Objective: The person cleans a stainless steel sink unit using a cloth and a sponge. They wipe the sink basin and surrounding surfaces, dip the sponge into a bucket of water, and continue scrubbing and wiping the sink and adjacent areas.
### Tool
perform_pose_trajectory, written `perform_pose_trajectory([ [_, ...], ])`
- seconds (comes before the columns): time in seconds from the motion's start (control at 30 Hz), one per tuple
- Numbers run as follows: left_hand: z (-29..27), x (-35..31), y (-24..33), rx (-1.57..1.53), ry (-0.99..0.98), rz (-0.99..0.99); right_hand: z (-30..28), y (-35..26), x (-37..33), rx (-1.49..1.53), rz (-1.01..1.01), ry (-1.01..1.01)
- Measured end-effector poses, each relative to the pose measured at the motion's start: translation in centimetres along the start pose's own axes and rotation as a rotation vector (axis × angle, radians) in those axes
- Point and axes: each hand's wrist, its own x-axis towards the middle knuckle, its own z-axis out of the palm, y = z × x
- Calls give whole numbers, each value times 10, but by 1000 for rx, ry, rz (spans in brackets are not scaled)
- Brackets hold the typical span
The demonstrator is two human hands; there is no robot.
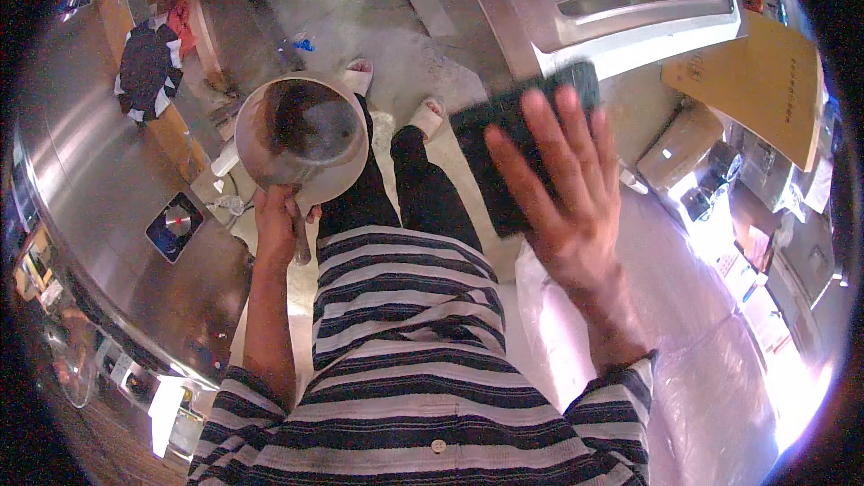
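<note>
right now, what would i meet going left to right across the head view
Black-and-white cloth, round handled vessel, right-foot slipper, right hand, brown cardboard.

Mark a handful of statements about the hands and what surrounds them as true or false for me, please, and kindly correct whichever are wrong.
1. The left hand grips the handle of a round pot. True.
2. The right hand is clenched into a fist. False: it is open, with its fingers stretched out.
3. A dark flat piece shows behind the right hand. True.
4. The striped shirt has dark and light bands. True.
5. The cardboard sheet is at the left of the picture. False: it is at the upper right.
</note>
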Motion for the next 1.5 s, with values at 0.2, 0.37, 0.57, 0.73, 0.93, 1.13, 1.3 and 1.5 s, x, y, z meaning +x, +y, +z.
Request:
perform_pose_trajectory([
  [0.2, 0, 6, 1, 25, -183, -19, -8, -1, -46, 12, 17, -75],
  [0.37, 9, 0, 2, -26, -124, 16, -18, 2, 10, 74, 5, -60],
  [0.57, 2, -12, 1, -8, -85, 34, -11, 15, 70, 44, -86, 84],
  [0.73, 7, -15, 8, -34, -59, 40, -10, 13, 40, 27, -67, 37],
  [0.93, 21, -24, 24, -78, -81, 16, -21, -3, -32, 37, 7, -89],
  [1.13, 40, -34, 46, -20, -112, 75, -23, -3, -3, 62, -1, -31],
  [1.3, 37, -36, 53, -2, -167, 125, -7, 12, 56, 6, -85, 120],
  [1.5, 20, -35, 54, 40, -173, 145, -5, 10, 43, -30, -93, 137],
])
